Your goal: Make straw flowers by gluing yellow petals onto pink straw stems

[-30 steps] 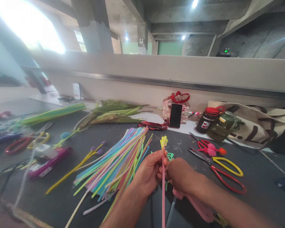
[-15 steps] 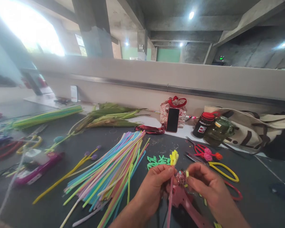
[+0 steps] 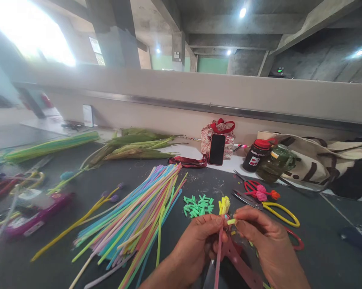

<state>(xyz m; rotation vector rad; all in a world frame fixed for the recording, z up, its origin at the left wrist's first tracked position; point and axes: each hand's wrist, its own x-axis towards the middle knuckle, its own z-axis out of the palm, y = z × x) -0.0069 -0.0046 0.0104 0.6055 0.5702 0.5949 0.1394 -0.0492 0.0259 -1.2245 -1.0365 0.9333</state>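
Observation:
My left hand [image 3: 195, 239] pinches a pink pipe cleaner [image 3: 218, 261], which hangs down from its fingers. A cluster of short yellow pipe cleaner pieces [image 3: 224, 204] stands at the top of that stem. My right hand [image 3: 263, 235] pinches one short yellow pipe cleaner piece [image 3: 231, 222], its free end close to the left fingertips just below the cluster. Whether that end touches the stem I cannot tell. Under both hands lies a pink tool [image 3: 239, 261], partly covered, its kind unclear. Behind them is a pile of short green pieces [image 3: 199, 205].
Many long coloured pipe cleaners [image 3: 132, 216] spread left of my hands. Scissors with yellow handles [image 3: 281, 212] lie at right, beside pink and orange pompoms [image 3: 262, 193]. A phone [image 3: 217, 149], a black bottle [image 3: 256, 155] and corn husks [image 3: 138, 142] line the back.
The yellow piece in my right hand has moved left and tipped from upright to nearly level, close to the stem. The view has shifted slightly.

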